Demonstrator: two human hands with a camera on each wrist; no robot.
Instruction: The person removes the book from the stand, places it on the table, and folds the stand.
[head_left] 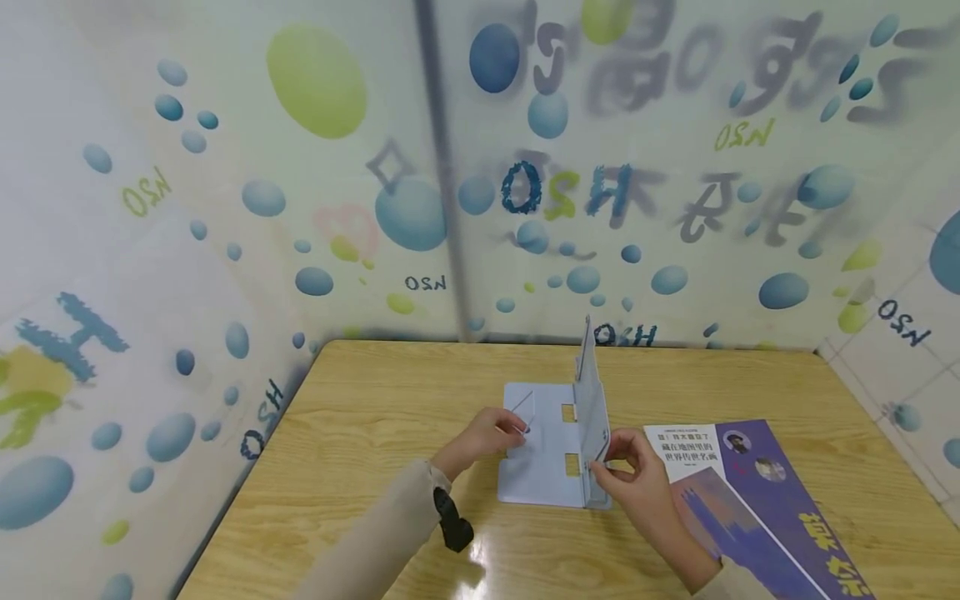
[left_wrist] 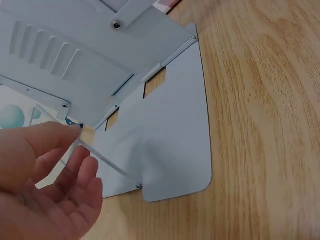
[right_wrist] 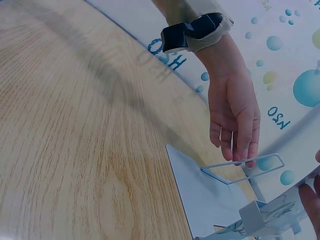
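A light grey-blue metal book stand is unfolded on the table. Its base plate [head_left: 536, 479] lies flat, with two rectangular cut-outs along the hinge. From that hinge rises the back panel [head_left: 594, 408], roughly upright, with a row of slots [left_wrist: 47, 47] showing in the left wrist view. My left hand [head_left: 491, 432] pinches a thin wire support [left_wrist: 112, 164] between thumb and forefinger; the wire is tilted up from the base plate. On the other side, my right hand [head_left: 637, 475] grips the lower near edge of the back panel between thumb and fingers.
To the right of the stand lie a purple book [head_left: 780, 483] and, partly over it, a printed cover with a pinkish picture [head_left: 712, 508]. The wooden table [head_left: 375, 417] meets a bubble-patterned curtain [head_left: 360, 275] at its back and left edges.
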